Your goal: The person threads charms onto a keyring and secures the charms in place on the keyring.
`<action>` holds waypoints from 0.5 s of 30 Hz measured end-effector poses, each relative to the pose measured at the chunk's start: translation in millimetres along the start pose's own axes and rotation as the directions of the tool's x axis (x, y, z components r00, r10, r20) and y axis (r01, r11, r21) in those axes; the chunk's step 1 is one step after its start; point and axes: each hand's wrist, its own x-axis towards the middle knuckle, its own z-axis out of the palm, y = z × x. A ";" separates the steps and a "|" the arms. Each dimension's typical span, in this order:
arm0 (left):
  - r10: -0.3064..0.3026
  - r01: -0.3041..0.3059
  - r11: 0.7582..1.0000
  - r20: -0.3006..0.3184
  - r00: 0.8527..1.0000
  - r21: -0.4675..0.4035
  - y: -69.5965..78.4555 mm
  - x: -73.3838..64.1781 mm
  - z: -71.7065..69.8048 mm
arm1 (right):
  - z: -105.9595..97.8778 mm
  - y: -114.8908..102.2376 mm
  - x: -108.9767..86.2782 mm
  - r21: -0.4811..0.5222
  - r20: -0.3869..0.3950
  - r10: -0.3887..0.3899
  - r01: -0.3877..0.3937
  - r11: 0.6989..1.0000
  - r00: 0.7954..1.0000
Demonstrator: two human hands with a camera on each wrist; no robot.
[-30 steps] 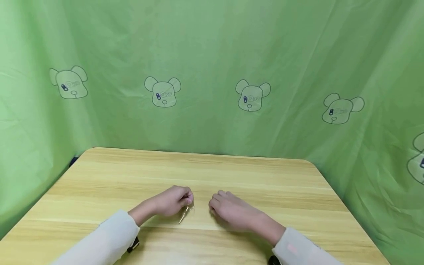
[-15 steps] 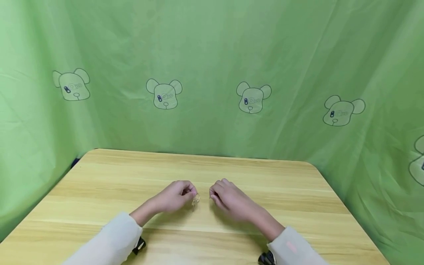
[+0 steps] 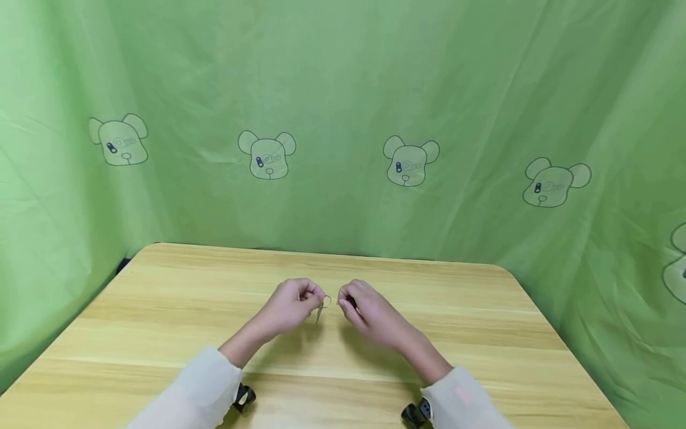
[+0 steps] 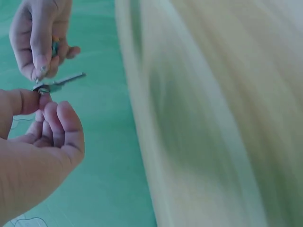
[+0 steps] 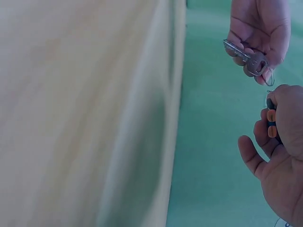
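My left hand (image 3: 293, 306) pinches a thin metal key ring (image 5: 271, 79) between thumb and fingertips, above the table. From the ring hangs a silver key (image 5: 256, 65), seen side-on in the left wrist view. Facing it, my right hand (image 3: 376, 317) grips a small dark keychain charm (image 5: 272, 124) with orange parts, mostly covered by the fingers. A little metal loop (image 5: 270, 91) sticks out from the charm at the right fingertips. In the right wrist view, ring and loop come right up to each other; a narrow gap separates the fingertips in the head view.
A light wood-grain table (image 3: 214, 268) with rounded far corners lies below both hands. Behind it hangs a green curtain (image 3: 332, 71) printed with bear heads. Black wrist devices show under the left cuff (image 3: 245, 397) and the right cuff (image 3: 415, 414).
Both hands have risen and moved farther from me. The left has also come rightward, narrowing the gap between them. The key has swung with its ring, and the charm's dark body now shows.
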 end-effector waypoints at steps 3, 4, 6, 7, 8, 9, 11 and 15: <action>-0.018 0.017 1.000 -0.045 0.999 -0.018 8.1 2.5 2.8 | -1.0 -0.1 3.6 0.037 -0.039 0.002 -0.001 0.999 0.999; -0.023 0.022 1.000 -0.058 0.998 -0.020 10.4 3.4 3.7 | -1.5 -0.4 4.6 0.046 -0.050 0.004 -0.001 0.999 0.999; -0.028 0.027 1.000 -0.087 0.996 -0.016 14.2 5.3 5.4 | -1.9 -0.6 6.5 0.062 -0.073 0.006 -0.002 0.998 0.997; -0.034 0.032 0.999 -0.100 0.994 -0.019 16.3 5.8 6.2 | -2.4 -1.1 7.4 0.068 -0.083 0.010 -0.005 0.998 0.996; -0.038 0.036 0.999 -0.111 0.993 -0.021 18.0 6.3 6.8 | -2.7 -1.4 8.2 0.075 -0.093 0.018 -0.011 0.997 0.996; -0.042 0.039 0.999 -0.122 0.992 -0.025 19.6 6.6 7.3 | -3.1 -1.7 9.1 0.081 -0.103 0.024 -0.015 0.997 0.994; -0.051 0.046 0.998 -0.141 0.989 -0.037 22.3 6.9 8.1 | -4.7 -2.8 10.7 0.098 -0.124 0.033 -0.021 0.995 0.992; -0.062 0.050 0.996 -0.157 0.986 -0.079 26.4 7.2 9.4 | -7.8 -4.5 13.1 0.123 -0.160 0.046 -0.026 0.992 0.986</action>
